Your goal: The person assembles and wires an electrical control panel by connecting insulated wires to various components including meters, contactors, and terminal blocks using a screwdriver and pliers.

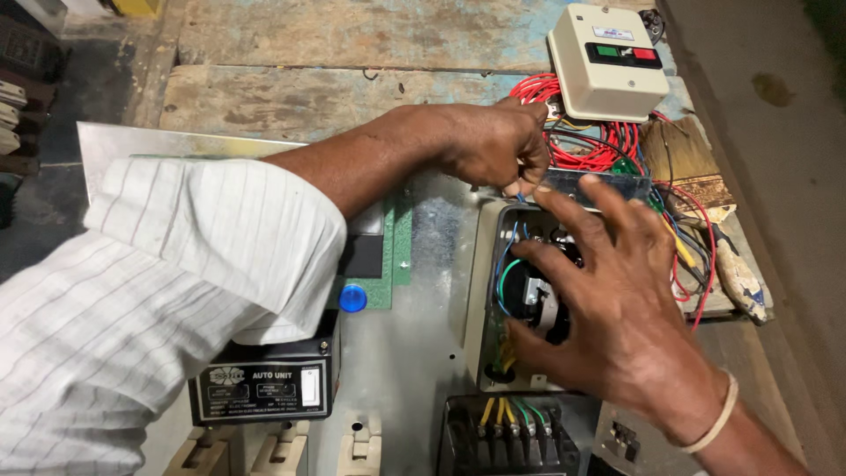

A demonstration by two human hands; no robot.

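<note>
My left hand (493, 141) reaches across from the left, its fingers pinched on thin wires at the top edge of an open cream metal switch box (480, 291). My right hand (608, 300) lies spread over that box, fingers splayed on the black and metal parts inside, with blue and green wires (504, 264) curling beside them. A tangle of red wires (608, 145) runs from the box up to a closed cream starter box (608, 62) with a green and a red button.
A grey metal panel (397, 353) carries a black control unit (264, 388), a blue indicator lamp (352, 298), cream fuse holders (282, 449) and a black terminal block (511, 436) with yellow and green wires. A worn brush (696, 176) lies to the right on the wooden bench.
</note>
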